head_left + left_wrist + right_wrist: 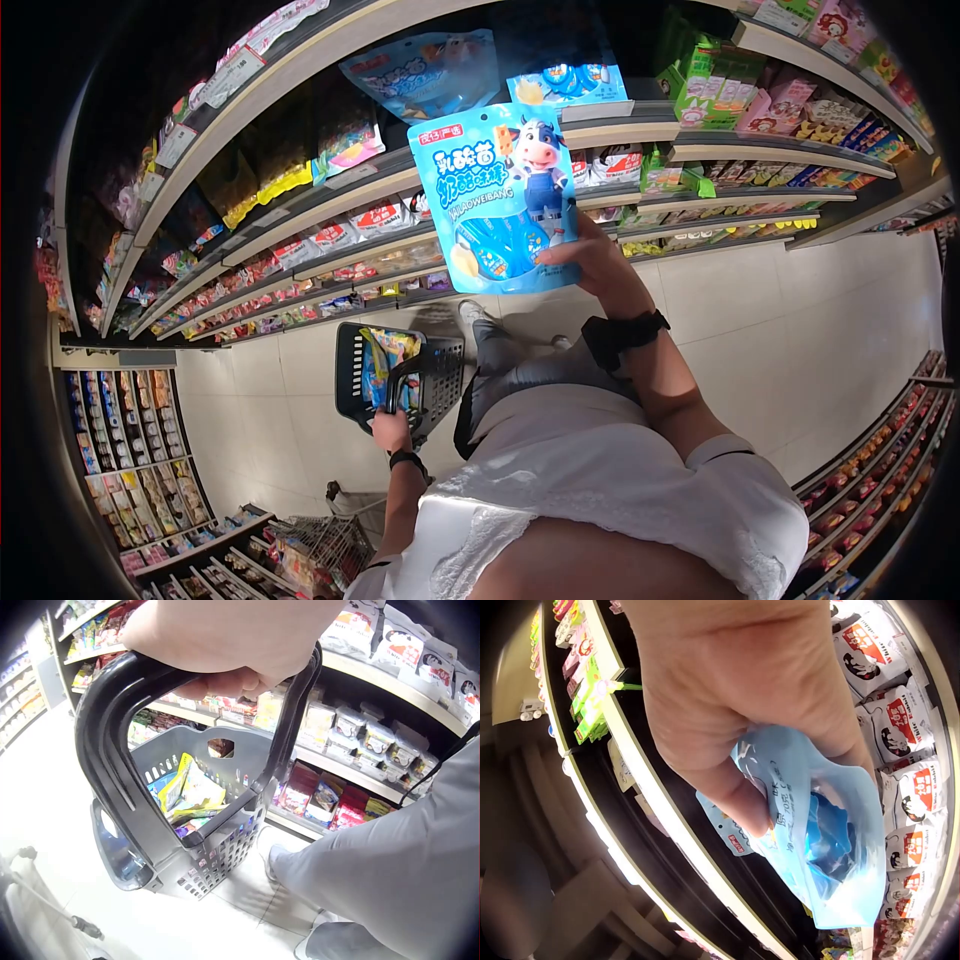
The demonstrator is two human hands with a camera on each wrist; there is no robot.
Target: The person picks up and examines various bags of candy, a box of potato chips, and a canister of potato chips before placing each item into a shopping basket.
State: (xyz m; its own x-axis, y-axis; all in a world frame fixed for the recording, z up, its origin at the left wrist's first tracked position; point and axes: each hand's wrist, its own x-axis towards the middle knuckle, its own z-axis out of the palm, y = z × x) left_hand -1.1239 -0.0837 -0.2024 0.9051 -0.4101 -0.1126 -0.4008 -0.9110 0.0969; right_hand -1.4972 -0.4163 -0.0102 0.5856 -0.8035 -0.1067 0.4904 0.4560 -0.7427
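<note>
My right hand (600, 262) pinches a light blue candy bag (468, 205) by its lower right corner, in front of the shelves. The bag stands upright with its front towards the head camera, showing a cartoon cow and blue wrapped pieces through a window. In the right wrist view the thumb presses on one face of the bag (784, 802), and the other fingers are mostly hidden behind it. Low on the other side, my left hand (393, 432) grips the black handle (112, 742) of a grey shopping basket (244, 746). Several bright snack packets (196, 787) lie inside it.
Shelves of packaged sweets (330, 235) curve across the front. Two similar blue bags (430, 75) sit on an upper shelf behind the held one. White bags with red labels (904, 720) line a lower shelf. A wire cart (335, 540) stands behind on the left.
</note>
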